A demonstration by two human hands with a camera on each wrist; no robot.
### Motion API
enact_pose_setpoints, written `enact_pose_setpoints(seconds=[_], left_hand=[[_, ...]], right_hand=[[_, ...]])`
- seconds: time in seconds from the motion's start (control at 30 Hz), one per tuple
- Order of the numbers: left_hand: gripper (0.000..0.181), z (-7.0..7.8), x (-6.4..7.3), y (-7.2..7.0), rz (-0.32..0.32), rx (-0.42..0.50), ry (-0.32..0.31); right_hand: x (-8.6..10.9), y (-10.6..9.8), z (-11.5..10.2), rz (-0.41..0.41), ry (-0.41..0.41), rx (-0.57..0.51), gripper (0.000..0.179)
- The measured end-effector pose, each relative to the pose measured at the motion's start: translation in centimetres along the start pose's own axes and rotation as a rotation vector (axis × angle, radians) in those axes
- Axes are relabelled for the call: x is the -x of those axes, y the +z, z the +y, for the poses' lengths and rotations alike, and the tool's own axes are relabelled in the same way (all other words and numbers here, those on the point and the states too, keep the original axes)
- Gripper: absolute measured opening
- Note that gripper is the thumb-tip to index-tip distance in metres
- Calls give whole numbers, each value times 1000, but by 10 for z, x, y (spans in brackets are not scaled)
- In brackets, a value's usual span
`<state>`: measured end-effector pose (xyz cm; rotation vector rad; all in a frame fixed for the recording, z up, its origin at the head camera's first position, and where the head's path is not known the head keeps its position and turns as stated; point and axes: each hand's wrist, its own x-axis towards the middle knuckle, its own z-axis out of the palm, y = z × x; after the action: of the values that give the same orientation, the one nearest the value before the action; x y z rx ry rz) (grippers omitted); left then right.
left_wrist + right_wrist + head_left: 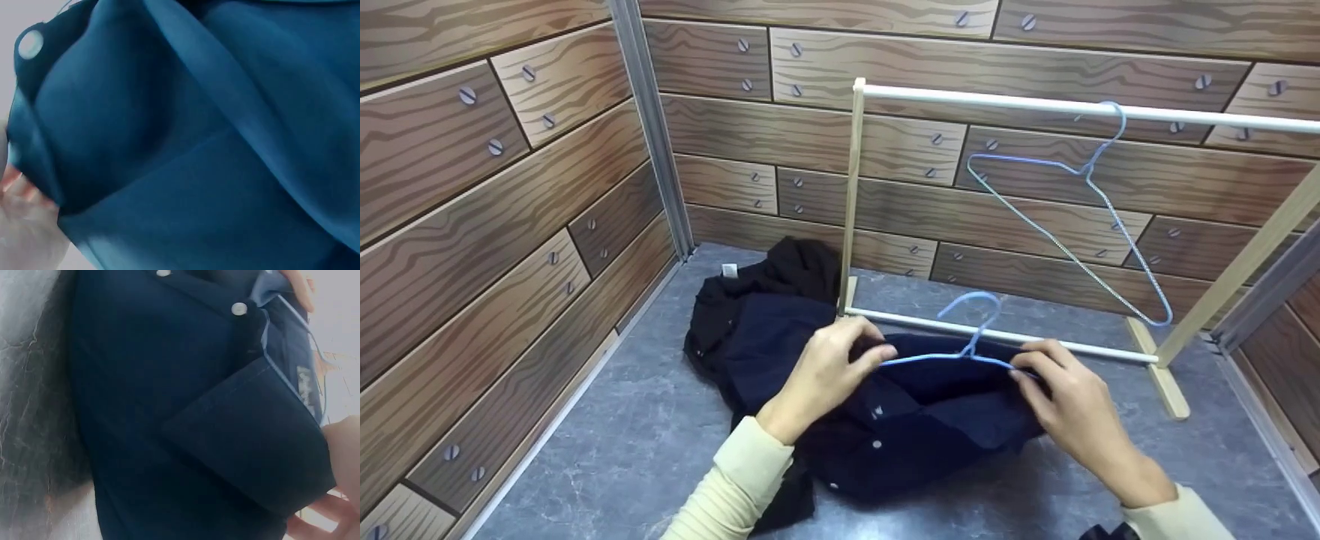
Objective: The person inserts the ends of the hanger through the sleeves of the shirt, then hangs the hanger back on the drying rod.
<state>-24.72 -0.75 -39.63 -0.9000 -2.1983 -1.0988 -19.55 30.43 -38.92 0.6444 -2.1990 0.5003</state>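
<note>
A navy button-up shirt [915,450] lies bunched on the floor with its neck opening raised. Inside that opening sits a blue clothes hanger [971,352], hook pointing up. My left hand [829,367] pinches the shirt's collar and the hanger's left arm between thumb and fingers. On the other side, my right hand [1069,401] grips the collar along with the hanger's right arm. Navy cloth [197,140] fills most of the left wrist view. The right wrist view shows the folded collar [253,439] and a white button [239,309]. The hanger's ends are hidden.
Behind the shirt stands a wooden garment rack with a white top rail [997,100]. A second blue hanger [1087,171] hangs from it. A black garment [802,262] lies at the rack's left foot. Wood-patterned walls [532,150] enclose the grey floor [622,420].
</note>
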Motion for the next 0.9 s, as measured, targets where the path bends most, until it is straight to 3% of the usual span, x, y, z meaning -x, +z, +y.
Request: enact_pose_setpoints(seconds=[0.23, 0.4, 0.53, 0.7, 0.9], left_hand=[[41, -7, 8, -4, -251, -19, -73], [40, -13, 9, -6, -308, -70, -77], [31, -16, 10, -2, -279, -150, -42], [16, -20, 8, 7, -160, -170, 8], [9, -23, 0, 15, -67, -136, -51]], right_hand=[[1, -3, 5, 37, 41, 62, 20], [0, -5, 8, 56, 70, 80, 19], [0, -6, 10, 68, 80, 86, 19], [-3, -5, 12, 78, 71, 69, 19], [-6, -7, 15, 73, 64, -17, 23]])
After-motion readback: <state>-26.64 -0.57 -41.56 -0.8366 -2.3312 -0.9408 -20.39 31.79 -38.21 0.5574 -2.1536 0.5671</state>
